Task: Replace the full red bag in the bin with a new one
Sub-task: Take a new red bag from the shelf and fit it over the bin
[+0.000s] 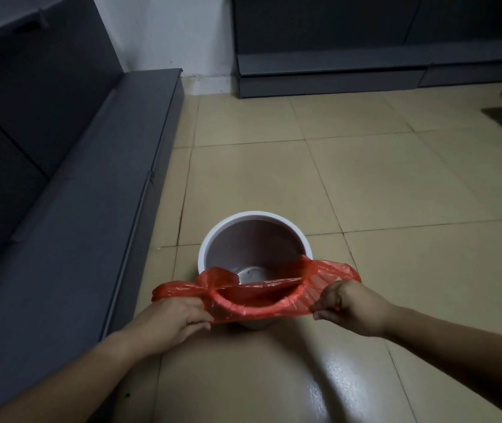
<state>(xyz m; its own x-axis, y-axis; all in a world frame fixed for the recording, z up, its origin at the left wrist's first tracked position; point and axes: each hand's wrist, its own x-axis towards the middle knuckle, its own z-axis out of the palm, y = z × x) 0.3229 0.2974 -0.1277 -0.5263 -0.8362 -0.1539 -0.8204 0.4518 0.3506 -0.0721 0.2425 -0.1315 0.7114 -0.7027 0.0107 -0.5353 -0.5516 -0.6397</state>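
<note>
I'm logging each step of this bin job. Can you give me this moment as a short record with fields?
bin: white-rimmed bin upright on the tiled floor, far rim bare
bag: red bag stretched over the near rim only
left hand: left hand pinching the bag's left edge
right hand: right hand pinching the bag's right edge
inside bin: looks empty
stage: new bag partly fitted
full bag: not in view

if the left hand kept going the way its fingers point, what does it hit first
Probably the red bag that the left hand already pinches, stretched over the near rim of the bin. Beyond that lies the right hand, though depth is unclear.
</note>
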